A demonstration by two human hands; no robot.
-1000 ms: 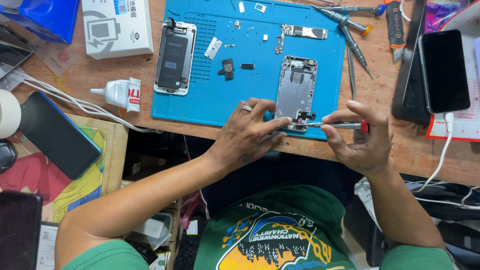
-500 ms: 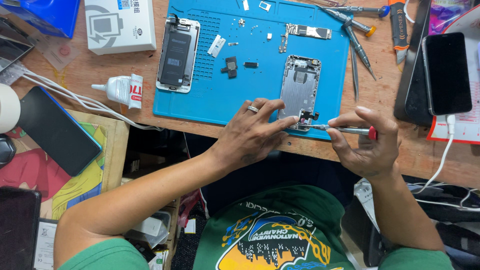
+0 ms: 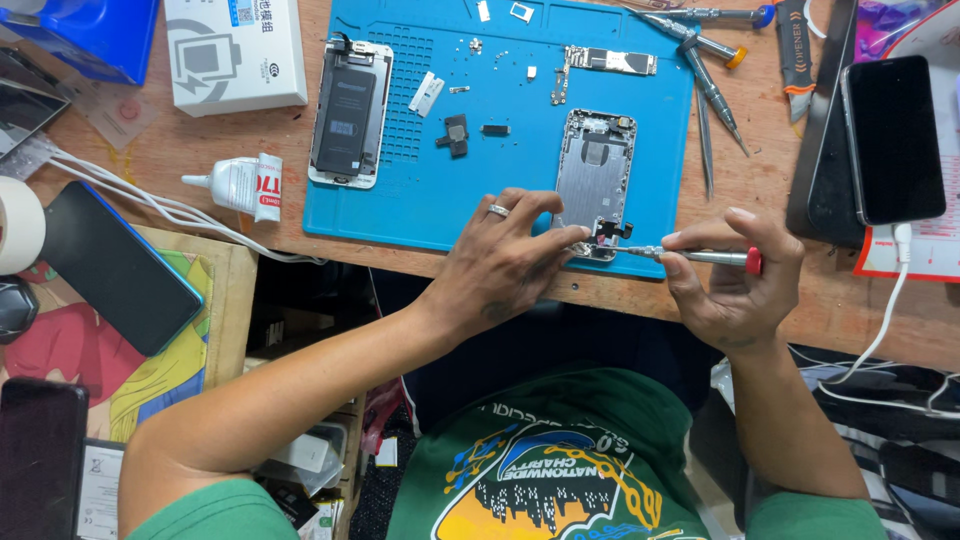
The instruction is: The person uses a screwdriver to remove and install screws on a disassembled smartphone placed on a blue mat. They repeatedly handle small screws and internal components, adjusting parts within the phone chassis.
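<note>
We see the left hand [image 3: 505,262] reaching in from the near left, forearm angled up toward the mat, palm down, fingers [image 3: 545,245] curled and pinched on the near end of the phone housing [image 3: 594,180], ring on one finger. The right hand [image 3: 735,285] sits just right of it, wrist bent, thumb and fingers clenched round the screwdriver [image 3: 690,256]. The screwdriver lies near horizontal, long axis left-right, red cap at the right, tip pointing left into the housing's near edge. The housing is a silver open shell, long axis near-far, lying flat at the near right of the blue mat [image 3: 440,190] close to the tabletop [image 3: 780,300] edge. Left on the mat lies a screen assembly [image 3: 349,112], also near-far. Small parts and a logic board [image 3: 605,62] sit farther back. Spare screwdrivers [image 3: 705,80] lie at the mat's right edge, a glue tube [image 3: 238,185] off its left edge, and a black phone [image 3: 892,138] on a cable far right.
</note>
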